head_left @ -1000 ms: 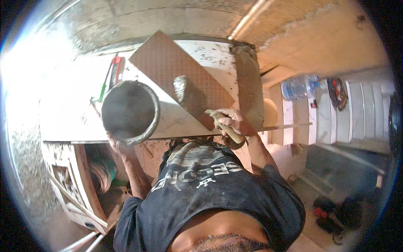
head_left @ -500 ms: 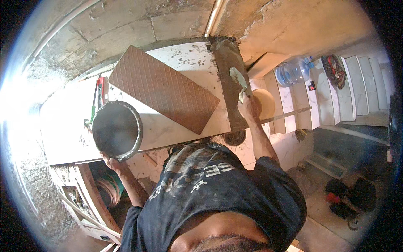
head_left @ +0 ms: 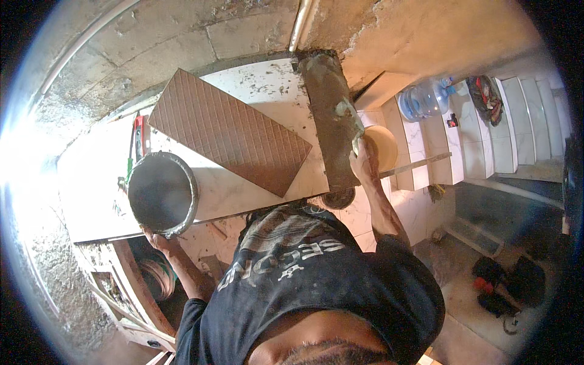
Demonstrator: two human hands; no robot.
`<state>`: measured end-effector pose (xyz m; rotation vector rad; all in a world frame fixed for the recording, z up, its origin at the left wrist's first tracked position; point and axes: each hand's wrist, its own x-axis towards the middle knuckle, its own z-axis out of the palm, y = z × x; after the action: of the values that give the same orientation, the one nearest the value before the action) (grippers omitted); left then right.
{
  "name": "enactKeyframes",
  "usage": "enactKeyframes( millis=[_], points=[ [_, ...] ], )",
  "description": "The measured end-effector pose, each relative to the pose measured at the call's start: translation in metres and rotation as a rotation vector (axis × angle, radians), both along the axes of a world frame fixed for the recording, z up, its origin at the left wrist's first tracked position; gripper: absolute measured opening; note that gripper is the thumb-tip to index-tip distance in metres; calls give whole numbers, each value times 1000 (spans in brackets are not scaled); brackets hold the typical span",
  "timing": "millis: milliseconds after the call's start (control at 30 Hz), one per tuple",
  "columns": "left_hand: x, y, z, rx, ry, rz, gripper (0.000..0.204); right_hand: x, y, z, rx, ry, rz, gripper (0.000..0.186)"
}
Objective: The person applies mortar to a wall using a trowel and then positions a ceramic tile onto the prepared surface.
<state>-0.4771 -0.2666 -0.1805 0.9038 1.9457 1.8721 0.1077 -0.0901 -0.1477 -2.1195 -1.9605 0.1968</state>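
My right hand is closed round the handle of a trowel. Its mortar-smeared blade lies over a strip of grey mortar at the right end of the counter. At the left, my left hand grips the near rim of a dark bucket standing on the counter; some of its fingers are hidden. Between the two lies a brown tile, its ridged back facing up, set at a slant across the white tiled counter.
A red level lies behind the bucket. Right of the mortar are a round yellowish container and a long thin strip. A large water bottle lies on the white stairs. A rough wall rises behind the counter.
My right hand and the trowel have shifted slightly right and nearer over the mortar. My left hand stays at the bucket rim. The whole view has shifted a little.
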Motion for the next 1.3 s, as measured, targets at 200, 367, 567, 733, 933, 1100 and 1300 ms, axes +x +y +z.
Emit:
enactKeyframes(
  millis=[200,367,567,733,933,1100,1300],
  points=[
    [7,-3,12,59,-120,-17,41,21,15,7,27,96,15,38],
    [10,4,15,123,-287,13,39,34,23,5,-377,810,-339,45],
    [-7,-8,-5,39,-239,8,40,28,42,2,-462,688,-234,31],
    [-32,-13,-22,-92,918,-49,41,61,65,28,-674,759,-218,29],
    [-27,-15,-28,-80,399,-49,42,39,2,-34,-550,517,-231,33],
    [-23,-14,-27,-31,-30,3,42,21,-44,-81,-116,220,-75,36],
    [-19,-18,-18,-139,33,-43,43,48,-38,10,-560,619,-202,40]
  ],
)
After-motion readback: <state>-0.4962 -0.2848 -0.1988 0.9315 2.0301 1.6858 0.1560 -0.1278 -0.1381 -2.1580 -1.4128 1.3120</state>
